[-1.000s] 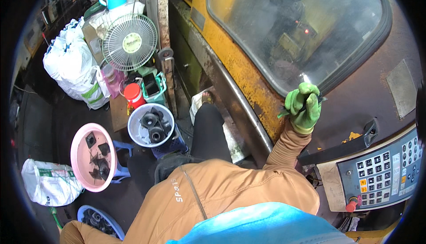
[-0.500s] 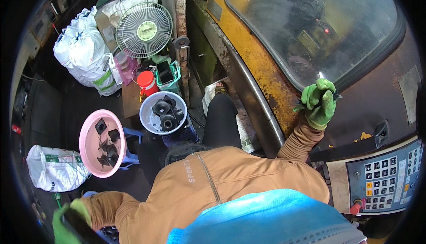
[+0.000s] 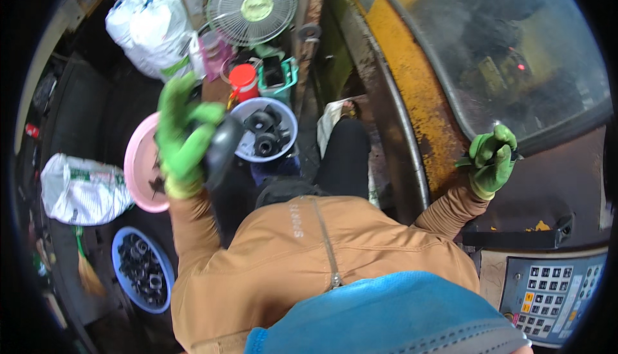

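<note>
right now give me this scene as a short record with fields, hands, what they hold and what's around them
left hand: green glove, raised, gripping a dark rounded part
right hand: green glove, closed on a slim tool at the edge of the machine window
under left hand: pink basin and grey basin, both with dark parts
lower left: blue basin of dark parts
behind: small fan, red-lidded jar, white sacks
lower right: keypad panel
</note>
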The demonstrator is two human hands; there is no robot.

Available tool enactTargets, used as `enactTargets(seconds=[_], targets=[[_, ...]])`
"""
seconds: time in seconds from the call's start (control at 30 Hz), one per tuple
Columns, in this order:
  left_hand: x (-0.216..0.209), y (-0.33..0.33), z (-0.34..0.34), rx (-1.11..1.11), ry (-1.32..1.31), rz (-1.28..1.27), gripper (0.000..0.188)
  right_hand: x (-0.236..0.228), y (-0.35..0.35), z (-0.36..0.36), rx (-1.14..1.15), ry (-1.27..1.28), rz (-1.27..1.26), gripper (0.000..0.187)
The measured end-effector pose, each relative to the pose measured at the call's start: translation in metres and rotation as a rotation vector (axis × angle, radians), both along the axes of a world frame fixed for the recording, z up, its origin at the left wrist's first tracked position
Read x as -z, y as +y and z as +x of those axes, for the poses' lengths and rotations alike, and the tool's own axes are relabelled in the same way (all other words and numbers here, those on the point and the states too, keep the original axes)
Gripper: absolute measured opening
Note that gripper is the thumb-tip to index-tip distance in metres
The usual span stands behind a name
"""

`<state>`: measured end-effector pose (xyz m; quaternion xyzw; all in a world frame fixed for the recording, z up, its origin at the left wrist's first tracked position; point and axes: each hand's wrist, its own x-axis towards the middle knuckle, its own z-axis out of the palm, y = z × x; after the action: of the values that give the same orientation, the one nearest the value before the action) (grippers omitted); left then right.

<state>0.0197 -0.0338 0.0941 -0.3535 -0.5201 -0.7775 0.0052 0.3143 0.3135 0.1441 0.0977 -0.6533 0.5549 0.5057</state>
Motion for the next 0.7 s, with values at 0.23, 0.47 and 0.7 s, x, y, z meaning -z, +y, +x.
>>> enactTargets(seconds=[0.23,0.47,0.7], targets=[[0.030,0.107,0.001,-0.005,0.349,-0.155,0.075,0.069,-0.074,-0.126,-0.199,-0.688,-0.482,0.043],[0.051,0.115,0.002,0.068,0.420,-0.281,0.094,0.112,-0.113,-0.169,-0.452,-0.603,-0.929,0.028],[0.092,0.100,-0.012,-0.070,0.510,-0.418,0.058,0.138,-0.116,-0.180,-0.503,-0.705,-0.895,0.044]])
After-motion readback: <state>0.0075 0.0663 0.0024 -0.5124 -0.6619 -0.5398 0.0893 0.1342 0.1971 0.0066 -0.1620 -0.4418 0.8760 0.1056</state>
